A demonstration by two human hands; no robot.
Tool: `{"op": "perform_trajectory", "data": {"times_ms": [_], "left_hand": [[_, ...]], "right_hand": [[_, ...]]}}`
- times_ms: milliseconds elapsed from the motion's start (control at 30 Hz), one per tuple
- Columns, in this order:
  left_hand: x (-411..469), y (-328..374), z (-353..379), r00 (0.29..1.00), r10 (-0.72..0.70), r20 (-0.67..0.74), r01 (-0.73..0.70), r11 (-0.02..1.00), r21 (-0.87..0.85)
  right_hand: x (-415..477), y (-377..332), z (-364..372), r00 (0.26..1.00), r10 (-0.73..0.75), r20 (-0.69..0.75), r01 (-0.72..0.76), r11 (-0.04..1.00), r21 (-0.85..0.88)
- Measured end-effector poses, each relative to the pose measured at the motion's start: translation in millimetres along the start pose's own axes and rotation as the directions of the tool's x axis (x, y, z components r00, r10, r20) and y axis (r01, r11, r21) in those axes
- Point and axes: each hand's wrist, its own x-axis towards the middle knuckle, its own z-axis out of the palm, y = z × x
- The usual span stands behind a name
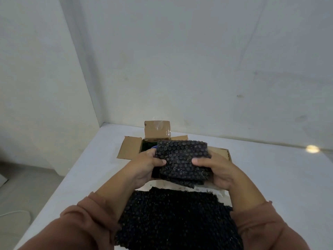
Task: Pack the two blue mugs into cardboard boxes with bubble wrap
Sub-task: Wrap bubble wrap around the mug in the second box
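Above table: left hand, right hand both grasp one bubble-wrap bundle; one open cardboard box behind.

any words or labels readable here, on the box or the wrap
No text can be read.
A small dark mark on the upright flap of the box: too small and blurred to read.
The held bubble wrap shows no print.

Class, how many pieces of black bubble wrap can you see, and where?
2. One folded black bubble wrap bundle is held between the left hand and right hand; one flat black bubble wrap sheet lies on the white table, nearer the person. Others may be hidden.
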Motion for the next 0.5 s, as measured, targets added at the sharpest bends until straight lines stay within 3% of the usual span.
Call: {"op": "perform_trajectory", "data": {"times_ms": [67, 200, 333, 367, 433, 500], "left_hand": [[2, -2, -9, 1.000, 0.010, 0.014, -0.009, 1.000, -0.020], [4, -4, -26, 0.998, -0.008, 0.058, 0.012, 0.998, -0.063], [12, -4, -49, 0.996, -0.014, 0.090, 0.027, 0.989, -0.147], [14, -3, -54, 0.994, -0.009, 0.105, 0.019, 0.995, -0.095], [22, 0, -61, 0.997, 0.016, 0.073, -0.030, 0.982, 0.188], [32, 4, -65, 0.996, 0.090, -0.017, -0.064, 0.819, 0.571]], "right_hand": [[3, 9, -3, 0.997, 0.032, 0.074, -0.035, 0.998, 0.044], [17, 19, -3, 1.000, 0.024, 0.019, -0.025, 0.999, 0.046], [27, 14, 2, 0.998, 0.000, 0.068, 0.000, 1.000, -0.003], [30, 11, 2, 0.997, 0.001, 0.083, 0.003, 0.999, -0.044], [37, 6, 4, 0.995, 0.018, 0.095, -0.003, 0.988, -0.155], [48, -1, 12, 0.997, -0.016, 0.070, 0.045, 0.901, -0.432]]}}
